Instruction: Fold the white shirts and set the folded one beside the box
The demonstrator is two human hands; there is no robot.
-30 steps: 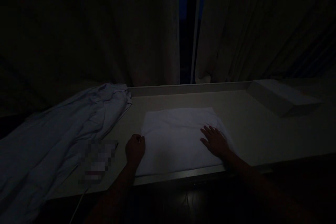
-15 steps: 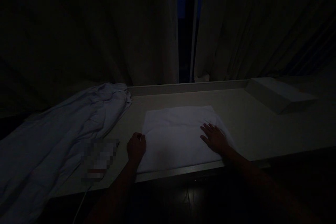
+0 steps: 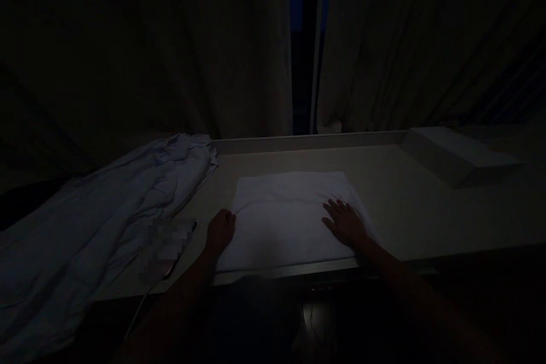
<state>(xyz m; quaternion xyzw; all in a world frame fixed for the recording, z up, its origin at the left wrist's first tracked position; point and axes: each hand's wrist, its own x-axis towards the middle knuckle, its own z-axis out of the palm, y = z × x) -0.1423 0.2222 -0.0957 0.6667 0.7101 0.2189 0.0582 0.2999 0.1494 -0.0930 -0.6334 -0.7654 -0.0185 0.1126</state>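
Note:
A white towel point(image 3: 281, 227) lies spread flat on a pale tabletop point(image 3: 409, 205), close to its front edge, with a low wrinkle running across it. At its left edge is my left hand point(image 3: 220, 230), fingers curled closed on the border of the fabric; the fingertips are partly hidden in the dim light. My right hand point(image 3: 346, 224) rests palm down on the towel's right side, its fingers spread and holding nothing.
Rumpled light-coloured fabric point(image 3: 128, 205) drapes over the left end. Near it lies a blurred-out flat device point(image 3: 168, 247) with a white cable point(image 3: 139, 313). A pale box point(image 3: 456, 153) sits at the back right. Dark curtains point(image 3: 239, 57) flank a narrow window gap.
My left hand has shifted slightly upward, and the towel's wrinkle shows more clearly. The right hand stays spread on the towel, slightly further left. The camera view has moved a little.

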